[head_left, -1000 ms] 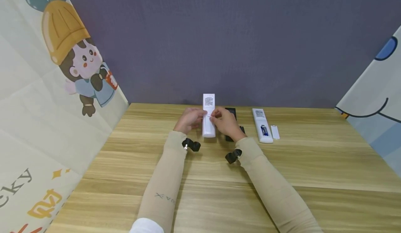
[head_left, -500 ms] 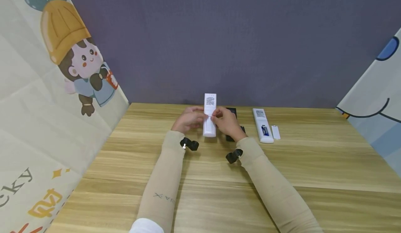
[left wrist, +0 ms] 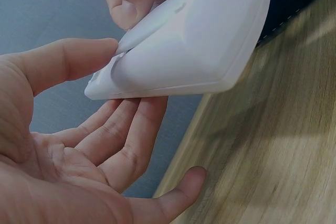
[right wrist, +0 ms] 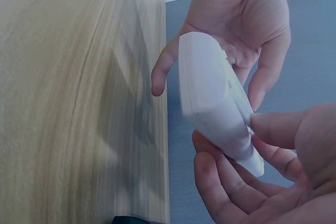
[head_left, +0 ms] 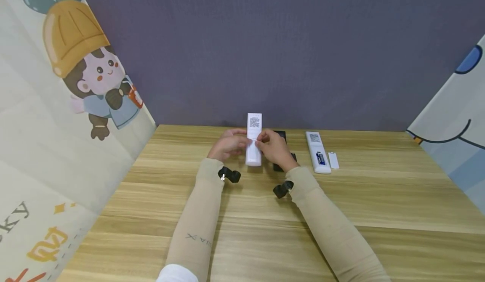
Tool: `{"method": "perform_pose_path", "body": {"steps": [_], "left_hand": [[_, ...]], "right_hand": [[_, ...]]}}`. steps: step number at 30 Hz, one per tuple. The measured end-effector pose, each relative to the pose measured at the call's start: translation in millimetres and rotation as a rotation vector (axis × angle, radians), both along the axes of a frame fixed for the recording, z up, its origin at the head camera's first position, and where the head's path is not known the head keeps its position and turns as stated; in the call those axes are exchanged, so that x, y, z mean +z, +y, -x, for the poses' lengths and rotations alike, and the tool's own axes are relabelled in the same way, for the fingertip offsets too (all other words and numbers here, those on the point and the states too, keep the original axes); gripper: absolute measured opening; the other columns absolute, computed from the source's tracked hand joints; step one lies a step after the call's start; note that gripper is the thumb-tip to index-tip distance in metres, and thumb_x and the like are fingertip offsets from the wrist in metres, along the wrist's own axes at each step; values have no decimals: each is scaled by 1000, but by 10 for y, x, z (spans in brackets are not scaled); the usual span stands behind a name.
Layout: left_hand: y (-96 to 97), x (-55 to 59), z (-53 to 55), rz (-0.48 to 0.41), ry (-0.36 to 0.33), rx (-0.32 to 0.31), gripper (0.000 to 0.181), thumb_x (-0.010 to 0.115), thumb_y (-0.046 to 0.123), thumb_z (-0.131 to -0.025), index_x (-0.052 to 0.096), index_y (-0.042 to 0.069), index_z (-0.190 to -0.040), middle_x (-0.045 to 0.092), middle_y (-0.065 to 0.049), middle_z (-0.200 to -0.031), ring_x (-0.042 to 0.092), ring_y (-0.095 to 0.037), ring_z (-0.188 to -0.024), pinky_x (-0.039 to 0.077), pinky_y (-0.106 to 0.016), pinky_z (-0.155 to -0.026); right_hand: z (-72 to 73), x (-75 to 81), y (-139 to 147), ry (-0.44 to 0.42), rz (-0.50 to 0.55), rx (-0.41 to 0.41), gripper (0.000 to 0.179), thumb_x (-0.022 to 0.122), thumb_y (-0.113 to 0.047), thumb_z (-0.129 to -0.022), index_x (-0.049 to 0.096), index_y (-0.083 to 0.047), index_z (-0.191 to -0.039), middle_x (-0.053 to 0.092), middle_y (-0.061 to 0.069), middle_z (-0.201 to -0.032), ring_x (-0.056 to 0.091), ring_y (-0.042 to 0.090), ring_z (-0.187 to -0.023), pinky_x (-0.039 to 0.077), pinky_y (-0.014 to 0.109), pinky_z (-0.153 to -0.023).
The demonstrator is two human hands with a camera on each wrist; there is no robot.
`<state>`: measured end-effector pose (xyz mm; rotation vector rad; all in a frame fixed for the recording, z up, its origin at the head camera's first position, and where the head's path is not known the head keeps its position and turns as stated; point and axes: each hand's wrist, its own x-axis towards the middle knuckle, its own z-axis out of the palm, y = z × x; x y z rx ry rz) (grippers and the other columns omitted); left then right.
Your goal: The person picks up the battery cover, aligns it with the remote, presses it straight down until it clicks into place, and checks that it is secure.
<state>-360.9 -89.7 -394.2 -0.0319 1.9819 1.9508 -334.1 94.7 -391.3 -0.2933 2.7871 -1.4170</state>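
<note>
A white remote control (head_left: 254,158), back side up with its printed label at the far end, is held just above the table by both hands. My left hand (head_left: 228,144) grips its left side, thumb on top and fingers beneath. On the other side my right hand (head_left: 274,148) holds it, with the thumb and a finger at the top edge of the battery cover (left wrist: 157,24). In the left wrist view that cover stands slightly raised from the body at the thumb's end. Whether batteries lie under it is hidden.
Right of the hands lies a dark remote control (head_left: 280,135), partly hidden by the right hand. Farther right, another white remote control (head_left: 313,143) shows blue batteries (head_left: 320,158) in its bay, with a loose white cover (head_left: 333,160) beside it. A dark wall (head_left: 242,54) rises behind the table.
Both thumbs have come a little lower on the white remote control, which has shifted slightly right in view. Over the last half second the hands look nearly still.
</note>
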Motion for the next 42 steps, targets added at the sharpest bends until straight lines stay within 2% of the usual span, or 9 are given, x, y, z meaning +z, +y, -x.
{"method": "perform_pose_path", "body": {"steps": [12, 19, 27, 35, 42], "left_hand": [[217, 18, 328, -3, -4, 91, 54, 69, 0, -89, 55, 6, -141, 70, -4, -92, 63, -21, -91, 45, -54, -109], [254, 37, 371, 7, -6, 107, 52, 67, 0, -91, 56, 8, -141, 70, -3, -90, 62, -18, -87, 47, -50, -105], [295, 77, 403, -18, -14, 123, 53, 67, -3, -90, 55, 7, -141, 70, -4, -94, 64, -23, -94, 45, -54, -110], [297, 87, 402, -13, -18, 122, 55, 67, -3, -89, 54, 6, -142, 69, -6, -97, 63, -24, -95, 44, -55, -111], [296, 76, 408, 8, -6, 121, 55, 68, -2, -90, 54, 6, -142, 70, -4, -94, 65, -20, -89, 47, -52, -107]], "right_hand": [[490, 19, 214, 6, -14, 80, 9, 66, -18, -100, 60, -11, -102, 72, 15, -111, 70, 25, -88, 55, 29, -68], [570, 28, 243, 9, -25, 89, 9, 66, -18, -100, 60, -11, -102, 72, 15, -112, 70, 26, -90, 56, 29, -69], [634, 65, 276, 19, -38, 94, 10, 67, -18, -100, 60, -12, -101, 72, 14, -110, 70, 25, -87, 55, 29, -68], [627, 72, 279, 35, -39, 94, 10, 68, -17, -99, 60, -11, -100, 73, 15, -108, 69, 24, -86, 55, 29, -68], [627, 72, 285, 33, -45, 95, 10, 68, -18, -99, 59, -12, -100, 73, 14, -108, 68, 25, -87, 53, 30, -68]]}}
